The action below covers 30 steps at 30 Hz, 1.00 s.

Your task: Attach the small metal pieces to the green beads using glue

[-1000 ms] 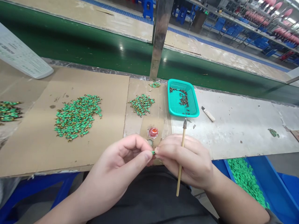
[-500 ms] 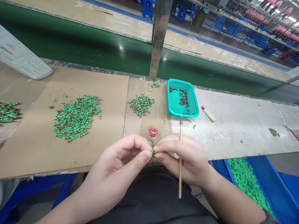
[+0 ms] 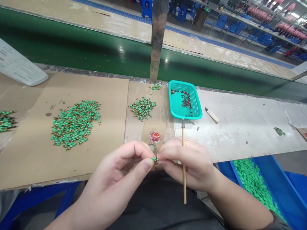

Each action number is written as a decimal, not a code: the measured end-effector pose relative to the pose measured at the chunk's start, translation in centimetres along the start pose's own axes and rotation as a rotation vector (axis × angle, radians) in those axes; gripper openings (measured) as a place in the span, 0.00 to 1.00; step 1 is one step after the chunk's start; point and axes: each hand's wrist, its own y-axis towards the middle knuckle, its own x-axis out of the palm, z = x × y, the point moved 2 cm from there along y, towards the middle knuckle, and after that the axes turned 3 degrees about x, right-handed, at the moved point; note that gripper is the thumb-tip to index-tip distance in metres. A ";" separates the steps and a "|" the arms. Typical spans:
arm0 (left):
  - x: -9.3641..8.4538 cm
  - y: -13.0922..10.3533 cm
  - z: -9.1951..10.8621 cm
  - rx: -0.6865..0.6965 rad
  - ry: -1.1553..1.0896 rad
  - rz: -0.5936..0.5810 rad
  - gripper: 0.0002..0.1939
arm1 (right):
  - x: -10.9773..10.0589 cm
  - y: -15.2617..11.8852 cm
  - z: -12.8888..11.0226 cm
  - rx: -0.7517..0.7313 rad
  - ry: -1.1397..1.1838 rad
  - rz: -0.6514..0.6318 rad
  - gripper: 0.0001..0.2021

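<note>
One small green piece [image 3: 153, 159] is pinched between the left hand [image 3: 124, 179] and right hand [image 3: 192, 159], which also holds a thin wooden-handled brush [image 3: 184, 175]. Beyond them, a glossy red round object [image 3: 155, 137] and turquoise plastic basket [image 3: 170, 100] stand on the worktop [image 3: 235, 134], near its far edge for the basket. The view has swung slightly right.

From my remote post I log both hands bare: left hand [image 3: 120, 179], right hand [image 3: 190, 159]. Left thumbnail [image 3: 146, 165] short, rounded. Dark, near-black garment [image 3: 153, 201] across the lap, cloth softly creased. Right sleeve [image 3: 279, 220]: dark grey, ends near the elbow, forearm [image 3: 240, 198] uncovered.
</note>
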 end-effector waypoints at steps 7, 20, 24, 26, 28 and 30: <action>-0.2 0.1 0.2 0.004 0.082 -0.047 0.14 | -0.1 -0.1 0.0 -0.022 -0.071 -0.056 0.08; -0.1 0.6 0.4 0.006 0.099 -0.056 0.15 | 0.2 -0.2 0.1 -0.049 -0.106 -0.046 0.09; -0.5 0.0 0.2 0.103 0.158 -0.064 0.10 | 0.1 0.0 -0.1 -0.009 -0.040 -0.011 0.06; -0.6 -0.4 0.1 0.180 0.212 -0.059 0.08 | 0.0 0.0 -0.3 0.027 0.008 0.032 0.06; -0.7 -0.7 0.1 0.288 0.297 -0.035 0.11 | 0.0 0.0 -0.4 0.081 0.052 0.070 0.06; -0.8 -0.9 0.1 0.402 0.391 0.000 0.15 | 0.1 -0.1 -0.5 0.150 0.107 0.093 0.05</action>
